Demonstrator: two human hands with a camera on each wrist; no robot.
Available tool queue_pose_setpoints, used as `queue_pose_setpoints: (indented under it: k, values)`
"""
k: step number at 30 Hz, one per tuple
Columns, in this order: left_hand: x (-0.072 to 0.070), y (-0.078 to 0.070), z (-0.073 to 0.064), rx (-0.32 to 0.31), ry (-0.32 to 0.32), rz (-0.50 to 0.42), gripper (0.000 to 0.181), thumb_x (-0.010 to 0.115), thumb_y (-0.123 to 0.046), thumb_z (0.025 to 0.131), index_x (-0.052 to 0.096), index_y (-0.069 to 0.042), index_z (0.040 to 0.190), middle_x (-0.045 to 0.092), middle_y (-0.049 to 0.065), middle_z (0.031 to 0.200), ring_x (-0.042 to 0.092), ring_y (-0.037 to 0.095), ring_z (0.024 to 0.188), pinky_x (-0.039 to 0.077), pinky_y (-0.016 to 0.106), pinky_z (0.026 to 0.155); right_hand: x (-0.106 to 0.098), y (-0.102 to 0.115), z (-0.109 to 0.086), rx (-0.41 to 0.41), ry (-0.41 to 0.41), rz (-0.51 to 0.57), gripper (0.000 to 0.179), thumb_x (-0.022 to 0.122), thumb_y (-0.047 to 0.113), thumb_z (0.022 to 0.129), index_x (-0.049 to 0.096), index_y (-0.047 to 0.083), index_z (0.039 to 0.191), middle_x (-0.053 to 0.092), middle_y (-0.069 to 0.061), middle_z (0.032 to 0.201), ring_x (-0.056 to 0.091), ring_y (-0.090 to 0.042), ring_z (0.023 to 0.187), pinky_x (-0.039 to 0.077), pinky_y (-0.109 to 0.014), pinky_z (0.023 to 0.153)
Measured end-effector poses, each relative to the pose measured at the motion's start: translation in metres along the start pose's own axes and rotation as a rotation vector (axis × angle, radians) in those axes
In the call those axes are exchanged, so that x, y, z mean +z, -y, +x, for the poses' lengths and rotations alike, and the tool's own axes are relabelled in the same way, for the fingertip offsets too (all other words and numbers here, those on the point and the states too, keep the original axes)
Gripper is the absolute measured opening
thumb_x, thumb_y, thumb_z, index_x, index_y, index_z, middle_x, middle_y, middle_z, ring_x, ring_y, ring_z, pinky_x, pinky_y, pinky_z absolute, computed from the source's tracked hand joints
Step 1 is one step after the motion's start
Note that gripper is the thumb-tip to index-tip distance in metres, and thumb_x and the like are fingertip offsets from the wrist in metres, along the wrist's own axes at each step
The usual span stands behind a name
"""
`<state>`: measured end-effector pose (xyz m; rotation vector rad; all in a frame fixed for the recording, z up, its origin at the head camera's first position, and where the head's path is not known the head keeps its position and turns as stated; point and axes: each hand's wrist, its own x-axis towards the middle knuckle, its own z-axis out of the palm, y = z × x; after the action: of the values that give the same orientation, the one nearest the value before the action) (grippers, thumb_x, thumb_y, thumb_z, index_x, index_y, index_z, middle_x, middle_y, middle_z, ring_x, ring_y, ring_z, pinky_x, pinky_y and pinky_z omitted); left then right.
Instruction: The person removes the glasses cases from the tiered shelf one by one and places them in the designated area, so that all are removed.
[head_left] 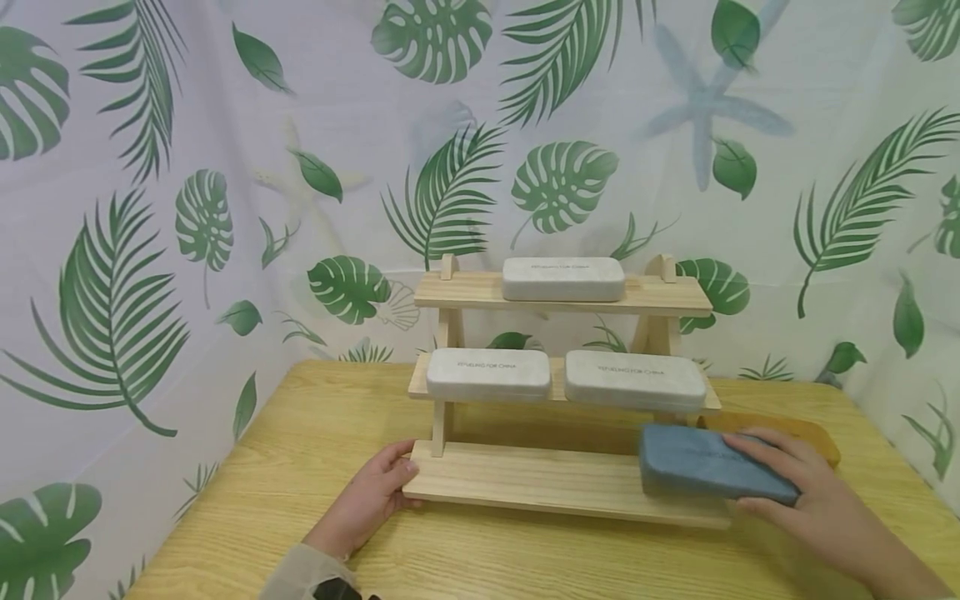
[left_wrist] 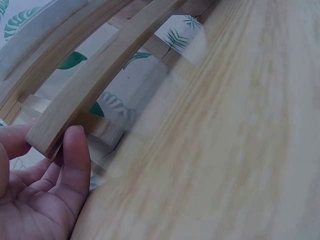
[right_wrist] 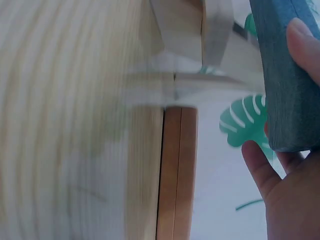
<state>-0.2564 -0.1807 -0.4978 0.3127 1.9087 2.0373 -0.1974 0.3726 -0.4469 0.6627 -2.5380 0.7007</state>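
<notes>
A three-tier wooden rack (head_left: 525,479) stands on the table. My left hand (head_left: 378,493) grips the left end of its bottom shelf; in the left wrist view the thumb and fingers (left_wrist: 76,160) pinch the shelf's end. My right hand (head_left: 806,492) holds a blue glasses case (head_left: 705,460) by its right part, over the right end of the bottom shelf. In the right wrist view the blue case (right_wrist: 287,90) is between thumb and fingers. Whether its left end touches the shelf I cannot tell. White cases sit above: one (head_left: 562,279) on top, two (head_left: 487,372) on the middle shelf.
Behind my right hand an orange-brown case (head_left: 795,429) lies on the table, partly hidden; the right wrist view shows its side (right_wrist: 177,175). The wooden table (head_left: 315,425) reaches back to a leaf-printed cloth (head_left: 300,125) that hangs behind and at the sides.
</notes>
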Motion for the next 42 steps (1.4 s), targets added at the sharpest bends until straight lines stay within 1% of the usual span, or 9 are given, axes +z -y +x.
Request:
queue_pose_setpoints:
  k: [5,12,18,21,30,34,37,39,42]
  values:
    - [0.000,-0.002,-0.001,-0.005,-0.004,0.001,0.057,0.048,-0.023,0.110,0.025,0.002,0.156,0.049,0.022,0.140,0.058,0.028,0.116,0.054,0.040,0.087,-0.012,-0.015,-0.006,0.033,-0.010,-0.045,0.080,0.090,0.014,0.075,0.056,0.023,0.147,0.045,0.009,0.140,0.033,-0.003,0.123,0.022,-0.006,0.089]
    - [0.001,-0.003,-0.002,-0.014,-0.006,0.003,0.058,0.049,-0.025,0.110,0.026,0.002,0.156,0.051,0.021,0.138,0.058,0.028,0.115,0.054,0.040,0.088,-0.024,-0.036,-0.021,0.143,0.032,-0.073,0.078,0.086,0.018,0.082,0.050,0.020,0.151,0.042,-0.010,0.143,0.039,-0.044,0.118,0.035,-0.044,0.085]
    - [0.002,-0.002,-0.002,-0.019,-0.007,0.004,0.059,0.049,-0.025,0.110,0.024,0.001,0.157,0.049,0.022,0.140,0.057,0.028,0.117,0.054,0.040,0.088,-0.033,-0.052,-0.029,0.103,-0.020,-0.124,0.081,0.090,0.015,0.076,0.053,0.018,0.149,0.047,-0.015,0.134,0.044,-0.040,0.110,0.026,-0.012,0.082]
    - [0.001,-0.002,-0.002,-0.019,-0.002,0.008,0.060,0.048,-0.026,0.110,0.023,0.001,0.157,0.048,0.023,0.140,0.057,0.029,0.117,0.054,0.040,0.088,-0.034,-0.059,-0.032,0.082,-0.032,-0.162,0.083,0.091,0.016,0.074,0.055,0.017,0.148,0.050,-0.015,0.131,0.048,-0.040,0.107,0.022,-0.008,0.088]
    - [0.001,0.000,-0.002,-0.021,-0.001,0.009,0.062,0.050,-0.027,0.109,0.023,0.002,0.157,0.048,0.023,0.141,0.057,0.029,0.117,0.054,0.040,0.089,-0.030,-0.073,-0.038,0.148,0.041,-0.123,0.079,0.090,0.019,0.076,0.056,0.016,0.147,0.050,-0.018,0.131,0.049,-0.043,0.108,0.030,-0.011,0.073]
    - [0.001,0.001,-0.002,-0.027,-0.005,0.004,0.063,0.050,-0.028,0.109,0.023,0.001,0.157,0.048,0.023,0.141,0.058,0.028,0.117,0.054,0.040,0.088,-0.029,-0.076,-0.038,0.213,0.070,-0.085,0.077,0.088,0.020,0.080,0.053,0.013,0.149,0.046,-0.027,0.134,0.045,-0.053,0.111,0.045,-0.043,0.085]
    - [0.001,0.001,-0.002,-0.028,-0.005,0.003,0.064,0.051,-0.029,0.109,0.023,0.001,0.157,0.048,0.022,0.140,0.058,0.028,0.117,0.054,0.040,0.088,-0.027,-0.079,-0.038,0.221,0.075,-0.094,0.078,0.088,0.020,0.080,0.053,0.012,0.148,0.045,-0.029,0.134,0.044,-0.055,0.111,0.039,-0.069,0.076]
    - [0.001,0.000,-0.002,-0.028,-0.005,0.003,0.064,0.051,-0.029,0.109,0.022,0.001,0.157,0.049,0.022,0.140,0.058,0.028,0.117,0.054,0.040,0.088,-0.026,-0.080,-0.038,0.209,0.078,-0.097,0.078,0.089,0.019,0.079,0.054,0.013,0.148,0.046,-0.028,0.133,0.045,-0.055,0.110,0.040,-0.067,0.075]
    - [0.000,-0.001,-0.002,-0.022,-0.007,0.010,0.064,0.051,-0.029,0.109,0.022,0.002,0.157,0.048,0.022,0.140,0.058,0.028,0.117,0.055,0.040,0.088,-0.026,-0.082,-0.035,0.175,0.078,-0.116,0.076,0.090,0.020,0.077,0.056,0.014,0.146,0.049,-0.024,0.132,0.049,-0.051,0.109,0.046,-0.047,0.079]
